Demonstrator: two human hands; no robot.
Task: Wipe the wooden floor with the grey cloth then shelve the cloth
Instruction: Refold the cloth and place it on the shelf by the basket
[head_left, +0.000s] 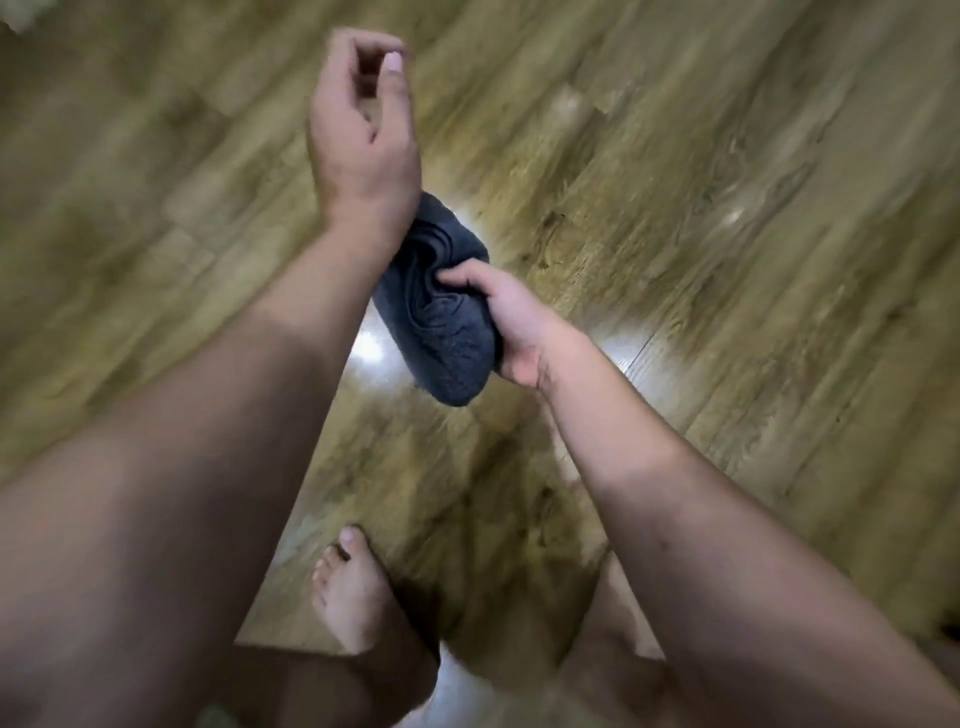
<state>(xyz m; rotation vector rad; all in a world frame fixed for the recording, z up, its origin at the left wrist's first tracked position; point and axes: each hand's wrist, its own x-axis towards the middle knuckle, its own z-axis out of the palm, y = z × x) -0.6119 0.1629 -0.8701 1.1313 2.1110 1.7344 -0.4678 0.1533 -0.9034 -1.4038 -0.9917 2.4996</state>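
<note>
Two bare forearms reach forward from the bottom of the view, and between them, nearest to the camera, one bare foot (353, 597) stands on the wooden floor (727, 234). A part of a bare leg shows just right of it, low in the view. Further out, the right hand (511, 322) holds the grey cloth (441, 332) above the floor: its thumb presses on the folded top of the cloth, while the other fingers are hidden under the cloth, so I cannot tell how they lie. The cloth is bunched into a thick bundle with soft folds, and it hangs in the air, not touching the boards. The left wrist crosses in front of the far end of the cloth and hides this part. Furthest, the left hand (363, 119) is raised and holds nothing; its fingers (363, 52) are loosely curled toward the thumb. The floor has brown planks running diagonally, with bright glossy reflections near the cloth, and it looks blurred.
</note>
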